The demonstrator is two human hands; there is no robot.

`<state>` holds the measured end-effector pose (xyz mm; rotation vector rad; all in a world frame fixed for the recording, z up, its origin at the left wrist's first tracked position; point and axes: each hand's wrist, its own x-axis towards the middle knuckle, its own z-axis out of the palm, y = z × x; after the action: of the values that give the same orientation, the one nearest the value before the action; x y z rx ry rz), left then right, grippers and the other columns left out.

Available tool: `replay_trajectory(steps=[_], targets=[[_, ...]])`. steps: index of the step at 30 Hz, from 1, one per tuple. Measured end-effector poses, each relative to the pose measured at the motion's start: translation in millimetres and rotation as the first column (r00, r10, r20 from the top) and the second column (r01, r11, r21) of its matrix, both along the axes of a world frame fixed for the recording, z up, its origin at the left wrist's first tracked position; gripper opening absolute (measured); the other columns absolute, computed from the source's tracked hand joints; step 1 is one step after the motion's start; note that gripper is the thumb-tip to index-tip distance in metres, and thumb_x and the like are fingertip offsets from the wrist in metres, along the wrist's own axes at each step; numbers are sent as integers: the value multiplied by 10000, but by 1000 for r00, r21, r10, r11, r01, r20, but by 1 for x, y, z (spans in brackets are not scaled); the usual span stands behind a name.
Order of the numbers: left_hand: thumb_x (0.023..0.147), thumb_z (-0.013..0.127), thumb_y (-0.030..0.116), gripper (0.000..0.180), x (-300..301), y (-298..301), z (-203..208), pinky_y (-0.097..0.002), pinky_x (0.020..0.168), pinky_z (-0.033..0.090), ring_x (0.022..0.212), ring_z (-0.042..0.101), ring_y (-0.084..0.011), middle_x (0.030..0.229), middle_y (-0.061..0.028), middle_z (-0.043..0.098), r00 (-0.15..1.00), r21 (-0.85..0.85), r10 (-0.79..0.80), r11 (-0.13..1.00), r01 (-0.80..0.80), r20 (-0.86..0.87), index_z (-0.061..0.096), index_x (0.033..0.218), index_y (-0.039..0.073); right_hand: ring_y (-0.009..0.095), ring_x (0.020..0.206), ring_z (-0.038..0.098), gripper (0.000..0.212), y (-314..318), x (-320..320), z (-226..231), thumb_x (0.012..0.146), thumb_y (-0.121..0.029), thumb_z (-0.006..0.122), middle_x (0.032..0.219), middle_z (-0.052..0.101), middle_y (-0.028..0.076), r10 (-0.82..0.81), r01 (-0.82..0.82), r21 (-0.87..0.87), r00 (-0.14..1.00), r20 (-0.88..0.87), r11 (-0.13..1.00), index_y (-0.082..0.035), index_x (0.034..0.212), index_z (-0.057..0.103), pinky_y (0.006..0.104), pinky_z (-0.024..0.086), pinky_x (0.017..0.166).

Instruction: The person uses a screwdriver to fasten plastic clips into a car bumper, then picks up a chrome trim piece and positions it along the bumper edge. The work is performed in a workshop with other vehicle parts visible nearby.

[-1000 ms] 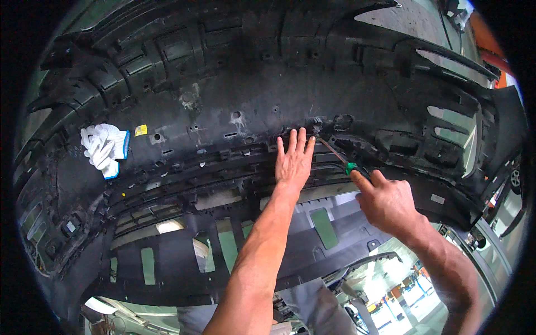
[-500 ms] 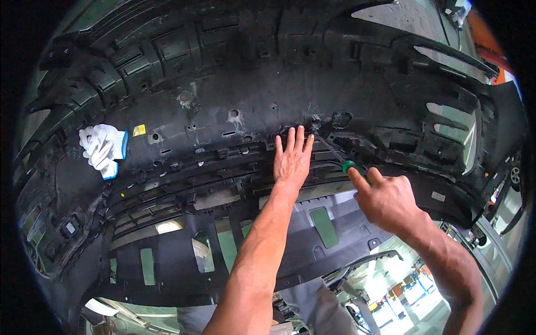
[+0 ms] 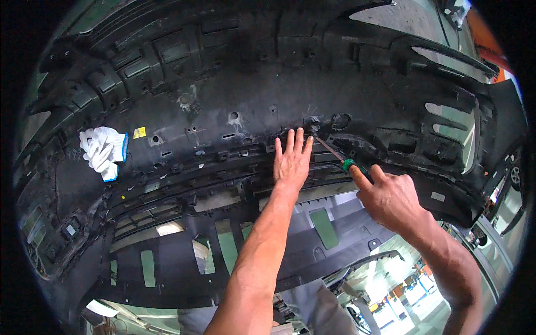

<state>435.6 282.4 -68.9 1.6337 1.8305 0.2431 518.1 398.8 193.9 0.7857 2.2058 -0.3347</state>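
Note:
A large black plastic bumper cover [image 3: 234, 84] lies with its inner side toward me. My left hand [image 3: 292, 162] rests flat on its lower grille edge, fingers stretched out and a little apart, holding nothing. My right hand [image 3: 388, 192] is closed round the green handle of a screwdriver [image 3: 335, 152]. The screwdriver's thin shaft slants up and left, and its tip is at a seam of the bumper just right of my left fingertips. Whether the tip sits in a slot or on a clip is too small to tell.
White knit gloves [image 3: 103, 152] with blue cuffs lie on the bumper's left part, beside a small yellow sticker [image 3: 139, 132]. A black lower panel [image 3: 290, 234] with rectangular openings spans the near side. Part of a vehicle with a wheel [image 3: 515, 176] shows at the far right.
My right hand and the screwdriver have shifted very slightly, and the shaft catches the light differently. My left hand stays in place.

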Motion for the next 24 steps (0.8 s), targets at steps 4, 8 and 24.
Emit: replay_trajectory(steps=[4, 8, 24], targets=[[1001, 490, 181, 500, 0, 2, 3, -605, 1200, 254, 1502, 319, -318, 1618, -110, 364, 1000, -26, -6, 1000, 6, -4, 512, 1500, 176, 236, 689, 672, 520, 0, 5, -8, 924, -230, 694, 860, 658, 120, -480, 465, -145, 872, -94, 873, -20, 1383, 570, 400, 536, 630], [1005, 489, 183, 506, -2, 2, 4, -603, 1202, 252, 1505, 314, -314, 1625, -107, 355, 1000, -29, -20, 999, 20, -15, 500, 1510, 181, 152, 807, 653, 569, -8, 2, -18, 948, -246, 702, 935, 717, 144, -980, 942, -272, 186, -68, 198, 63, 1399, 544, 317, 525, 726], [995, 502, 187, 503, -1, 1, 3, -600, 1197, 263, 1497, 327, -312, 1612, -108, 374, 999, -5, -18, 1000, 18, -39, 513, 1498, 179, 355, 692, 686, 479, -14, 5, -10, 881, -215, 720, 915, 663, 163, -403, 391, -109, 905, -133, 914, -56, 1319, 609, 439, 545, 618]])
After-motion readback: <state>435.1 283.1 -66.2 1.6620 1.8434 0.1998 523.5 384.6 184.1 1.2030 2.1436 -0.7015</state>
